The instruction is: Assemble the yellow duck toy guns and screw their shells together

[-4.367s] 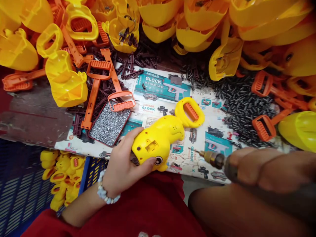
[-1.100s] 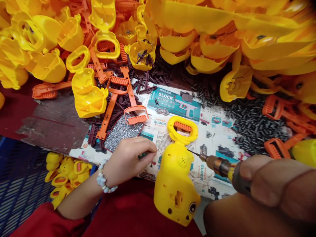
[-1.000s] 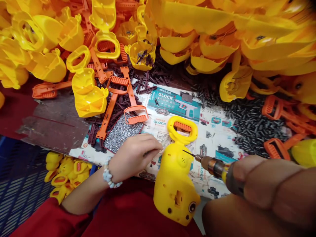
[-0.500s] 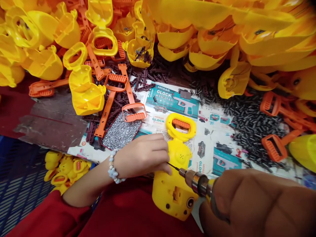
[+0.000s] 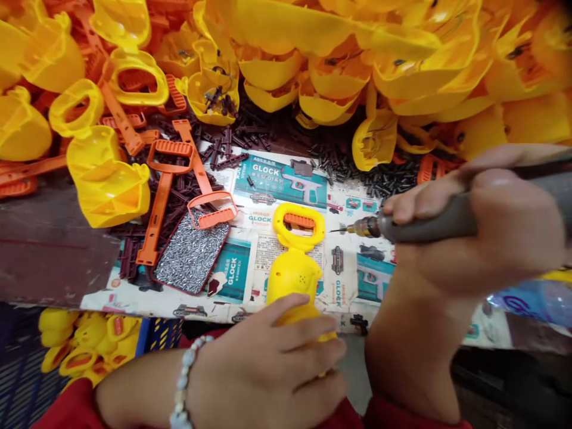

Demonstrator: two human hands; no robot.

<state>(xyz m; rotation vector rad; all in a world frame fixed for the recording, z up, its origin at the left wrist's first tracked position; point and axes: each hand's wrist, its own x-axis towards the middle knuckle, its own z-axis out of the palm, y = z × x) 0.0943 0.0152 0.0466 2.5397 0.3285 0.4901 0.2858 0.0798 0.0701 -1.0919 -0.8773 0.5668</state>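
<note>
My left hand (image 5: 272, 363) lies over the lower body of a yellow animal-shaped toy (image 5: 292, 275), its fingers curled around it and hiding the eyes. The toy's ring handle, with an orange ribbed grip (image 5: 300, 220) inside, points away from me on the table. In my right hand (image 5: 496, 238) is a grey electric screwdriver (image 5: 442, 225), held nearly level. Its thin bit points left, just right of the handle, and seems not to touch it. A red-rimmed tray of small silver screws (image 5: 190, 253) sits left of the toy.
Yellow toy shells (image 5: 348, 95) are heaped along the back. Orange handle pieces (image 5: 161, 208) and dark brown plastic parts (image 5: 227, 140) lie at left. Short black pieces (image 5: 379, 182) are strewn behind the screwdriver. A blue crate (image 5: 145, 336) holds yellow toys below left; a clear bottle (image 5: 531, 301) lies right.
My left hand has shifted from beside the bit down onto the toy's body. The screwdriver has moved up and away from the body to beside the handle. The view has shifted right.
</note>
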